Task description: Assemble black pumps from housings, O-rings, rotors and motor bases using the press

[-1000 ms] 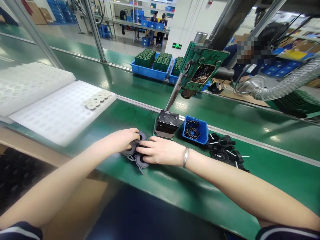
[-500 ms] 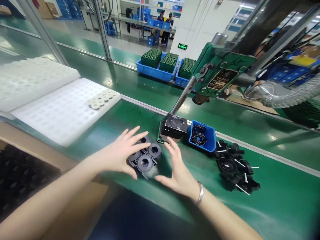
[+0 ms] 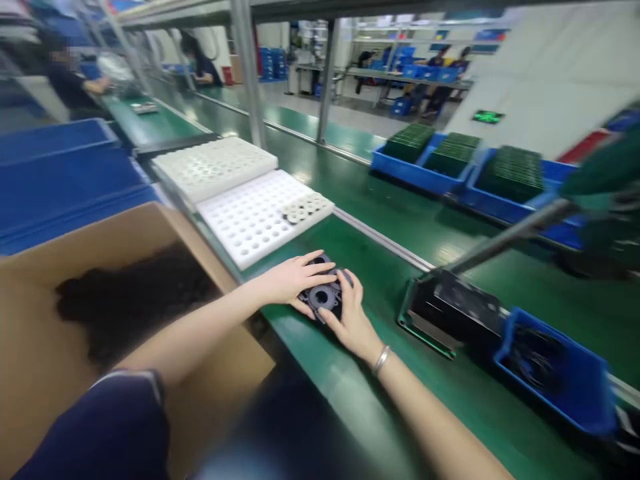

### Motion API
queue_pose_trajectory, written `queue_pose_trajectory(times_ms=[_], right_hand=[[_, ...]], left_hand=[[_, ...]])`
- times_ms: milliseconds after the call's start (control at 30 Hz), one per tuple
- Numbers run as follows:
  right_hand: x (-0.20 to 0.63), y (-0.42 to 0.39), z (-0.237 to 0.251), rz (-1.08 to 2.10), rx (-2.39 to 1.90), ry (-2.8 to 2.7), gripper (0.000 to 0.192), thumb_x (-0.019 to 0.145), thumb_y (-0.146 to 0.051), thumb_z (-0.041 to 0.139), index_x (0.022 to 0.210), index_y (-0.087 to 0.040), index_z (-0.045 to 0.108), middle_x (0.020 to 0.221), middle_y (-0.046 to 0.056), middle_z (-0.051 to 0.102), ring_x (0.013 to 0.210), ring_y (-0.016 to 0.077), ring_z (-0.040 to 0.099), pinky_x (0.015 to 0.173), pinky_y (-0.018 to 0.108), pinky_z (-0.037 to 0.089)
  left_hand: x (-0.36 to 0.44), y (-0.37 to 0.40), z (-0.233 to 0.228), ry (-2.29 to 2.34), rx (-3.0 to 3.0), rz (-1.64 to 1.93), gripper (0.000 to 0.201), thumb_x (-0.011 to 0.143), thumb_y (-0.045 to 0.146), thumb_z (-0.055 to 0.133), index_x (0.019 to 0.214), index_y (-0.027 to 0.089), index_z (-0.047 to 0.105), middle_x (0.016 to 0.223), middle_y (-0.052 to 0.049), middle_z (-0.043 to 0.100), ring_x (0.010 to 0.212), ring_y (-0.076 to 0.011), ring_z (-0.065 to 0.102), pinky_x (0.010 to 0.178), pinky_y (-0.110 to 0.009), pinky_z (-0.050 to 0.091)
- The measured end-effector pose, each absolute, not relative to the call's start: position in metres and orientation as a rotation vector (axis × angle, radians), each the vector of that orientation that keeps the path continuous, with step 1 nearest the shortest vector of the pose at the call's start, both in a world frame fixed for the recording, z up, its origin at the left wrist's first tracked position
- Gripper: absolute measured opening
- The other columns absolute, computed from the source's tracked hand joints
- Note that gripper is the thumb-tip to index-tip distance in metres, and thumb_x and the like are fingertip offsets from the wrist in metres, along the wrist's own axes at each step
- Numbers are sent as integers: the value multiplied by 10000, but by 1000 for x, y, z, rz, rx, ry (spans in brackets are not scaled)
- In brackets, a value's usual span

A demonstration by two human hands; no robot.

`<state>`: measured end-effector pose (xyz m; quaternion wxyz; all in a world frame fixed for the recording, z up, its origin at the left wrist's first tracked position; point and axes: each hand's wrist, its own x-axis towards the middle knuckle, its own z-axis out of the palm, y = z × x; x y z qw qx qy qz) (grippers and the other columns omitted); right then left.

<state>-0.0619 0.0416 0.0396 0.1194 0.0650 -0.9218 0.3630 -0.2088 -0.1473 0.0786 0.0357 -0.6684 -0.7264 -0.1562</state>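
My left hand (image 3: 290, 280) lies flat, fingers spread, over the top of a small cluster of dark grey round plastic parts with centre holes (image 3: 323, 298), and my right hand (image 3: 353, 320) cups the same cluster from the near side, fingers curled against its edge. Both hands touch the parts; neither closes fully around one. The cluster sits on the glossy green conveyor belt (image 3: 350, 393), near its front edge. Just beyond my left hand rests a white foam tray full of round pockets (image 3: 250, 217), with a few white rings (image 3: 303, 208) lined up at its far corner. To my left stands an open brown cardboard box (image 3: 60, 333) holding a dark heap. To my right sit a black block on a green base (image 3: 450, 310) with a metal rod rising from it, and a small blue plastic bin (image 3: 575, 393) holding black loops, blurred.
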Motion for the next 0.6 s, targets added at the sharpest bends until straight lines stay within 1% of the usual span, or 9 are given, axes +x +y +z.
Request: queue_pose_trajectory(times_ms=[133,200,233,300,367,433,500,567,600], right_hand=[[-94,28,43,996,191,-2642,765,963,-518,479,1560,-187,132,1590,187,91,1517,328,151,1211,591,262],[-90,22,49,877,192,-2531,732,966,-444,497,1558,-168,166,1591,200,134,1517,351,135,1200,627,246],[-82,18,52,806,210,-2456,720,954,-398,529,1552,-168,200,1584,202,175,1509,360,161,1193,634,252],[-62,9,54,676,357,-2336,680,906,-280,609,1515,-198,316,1535,181,309,1455,350,301,1171,597,317],[-45,-5,51,555,679,-2331,599,876,-183,633,1441,-222,437,1453,138,445,1374,302,428,1149,521,378],[-37,-24,42,405,983,-2431,493,891,-150,597,1372,-217,515,1422,106,505,1337,262,473,1138,469,397],[-40,-44,32,260,1074,-2585,423,913,-162,550,1334,-199,552,1479,105,477,1377,267,438,1144,479,380],[-49,-59,23,185,989,-2697,409,909,-192,543,1317,-189,565,1551,121,399,1441,305,356,1160,535,334],[-53,-64,19,173,943,-2728,414,897,-202,548,1310,-186,568,1575,127,363,1465,322,314,1168,562,304]], left_hand=[[-239,-160,83,-2244,-2016,-400,945,748,650,707,1487,133,426,1568,-158,398,1509,-399,178,1221,-516,218],[-243,-165,89,-2273,-1956,-352,951,744,677,691,1497,166,416,1590,-128,367,1514,-404,154,1222,-539,182],[-243,-169,92,-2280,-1916,-341,956,749,694,672,1509,184,398,1604,-115,343,1519,-405,130,1219,-560,161],[-240,-184,97,-2269,-1825,-373,953,776,725,615,1527,197,360,1622,-102,304,1529,-390,87,1218,-576,128],[-240,-213,98,-2242,-1681,-492,922,803,745,559,1517,191,374,1612,-116,323,1528,-358,134,1226,-534,156],[-244,-257,93,-2251,-1378,-660,846,829,745,521,1470,199,444,1560,-139,403,1479,-329,281,1211,-484,238],[-253,-315,82,-2333,-807,-781,712,880,683,499,1412,209,500,1476,-137,490,1386,-305,407,1174,-478,308],[-264,-379,70,-2497,-15,-748,547,934,554,482,1399,265,490,1459,-81,491,1370,-247,413,1154,-407,344],[-268,-411,64,-2517,195,-733,529,945,474,478,1416,235,463,1452,-112,477,1371,-263,405,1149,-429,343]])
